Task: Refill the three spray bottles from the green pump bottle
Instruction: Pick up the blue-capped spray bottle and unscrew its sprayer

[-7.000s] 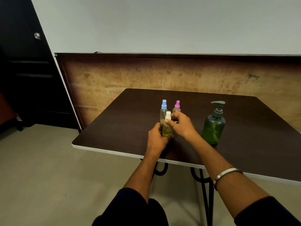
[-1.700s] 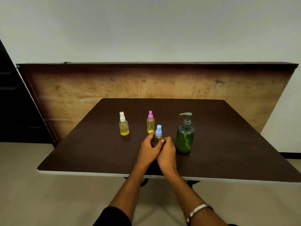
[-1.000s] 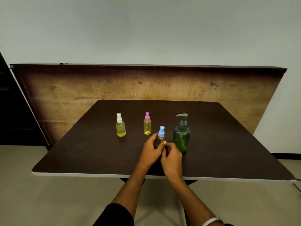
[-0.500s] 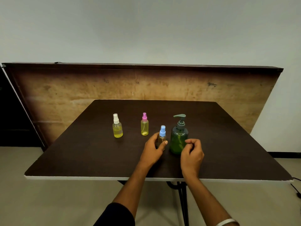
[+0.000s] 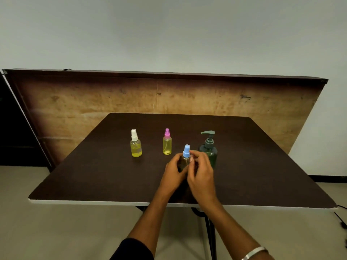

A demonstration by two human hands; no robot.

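Note:
Three small spray bottles stand on the dark table point(image 5: 262, 166). The white-capped bottle point(image 5: 135, 144) is at the left and holds yellow liquid. The pink-capped bottle point(image 5: 167, 142) is in the middle, also yellow. The blue-capped bottle point(image 5: 186, 154) stands nearest me. My left hand point(image 5: 173, 174) grips its body from the left. My right hand point(image 5: 201, 173) pinches it just below the blue cap. Its body is mostly hidden by my fingers. The green pump bottle point(image 5: 209, 149) stands right behind my right hand, partly covered.
A large wooden board point(image 5: 93, 102) leans on the wall behind the table. The table's white front edge point(image 5: 93, 202) runs just below my wrists. A dark doorway point(image 5: 11, 128) is at the far left. Black cable lies on the floor at the right point(image 5: 341, 220).
My right hand has come back left from beside the green pump bottle to the neck of the blue-capped bottle. My left hand has kept its hold on that bottle.

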